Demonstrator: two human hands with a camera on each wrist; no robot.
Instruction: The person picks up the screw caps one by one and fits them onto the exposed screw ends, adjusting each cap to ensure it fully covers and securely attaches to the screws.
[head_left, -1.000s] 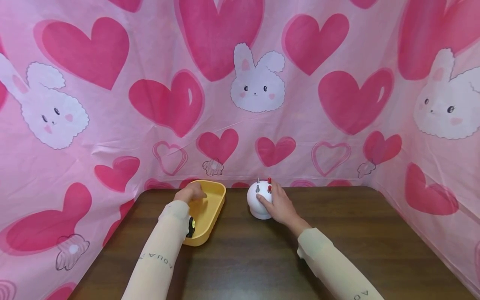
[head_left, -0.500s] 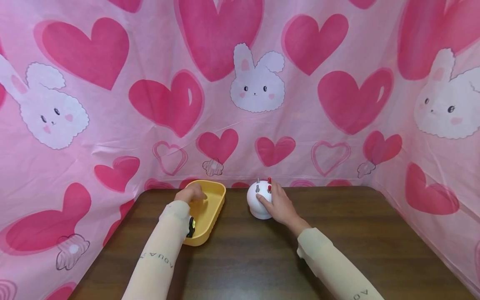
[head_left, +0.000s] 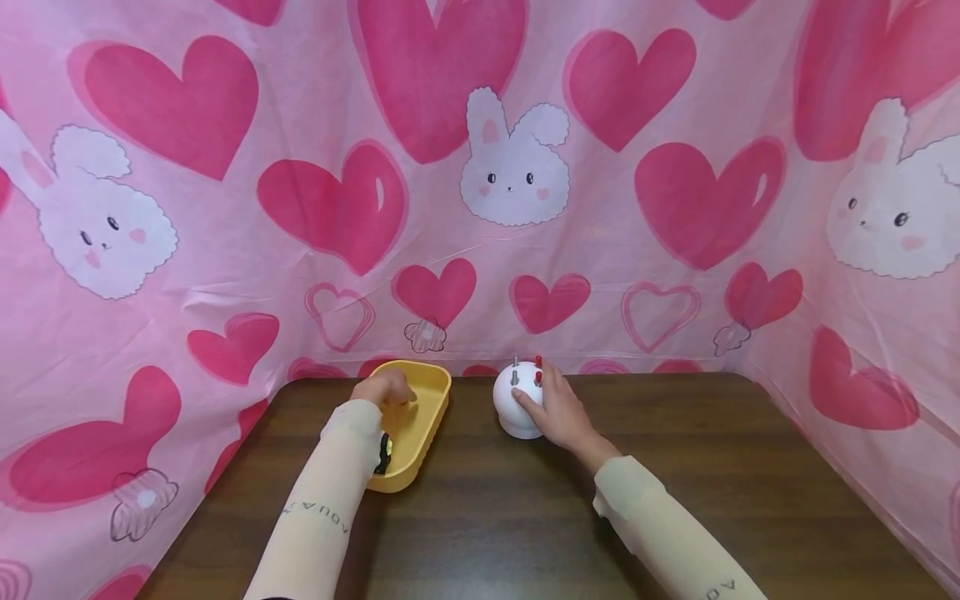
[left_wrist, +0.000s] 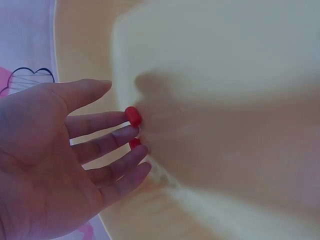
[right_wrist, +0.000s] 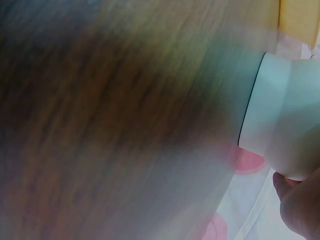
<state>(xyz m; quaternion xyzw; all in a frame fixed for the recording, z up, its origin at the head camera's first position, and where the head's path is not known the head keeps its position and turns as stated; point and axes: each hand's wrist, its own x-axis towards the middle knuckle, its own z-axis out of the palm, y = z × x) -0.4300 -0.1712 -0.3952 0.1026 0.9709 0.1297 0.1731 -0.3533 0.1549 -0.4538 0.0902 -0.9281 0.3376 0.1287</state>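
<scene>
My left hand (head_left: 384,388) reaches into a yellow tray (head_left: 437,417), palm and fingers loosely bent in the left wrist view. Its fingertips are right at two small red pieces (left_wrist: 133,116) lying near the tray's wall; the thumb stands apart from them. The right hand (head_left: 561,410) holds a white ball-shaped body (head_left: 510,412) on a short round base, thumb on the near side and fingers round its right. Metal posts (head_left: 515,377) stick up from the ball's top left, and red-capped posts (head_left: 538,377) from its top right. In the right wrist view a fingertip presses under the white ball's side.
The brown wooden table (head_left: 510,533) carries both the tray and the white ball. A black item with a yellow-green spot (head_left: 385,454) shows beside the left sleeve at the tray's near end. Pink heart-patterned cloth (head_left: 607,225) hangs behind and at both sides.
The left hand has shifted very slightly to the right inside the tray, its fingers drawn in a little. The right hand and the white ball stay put.
</scene>
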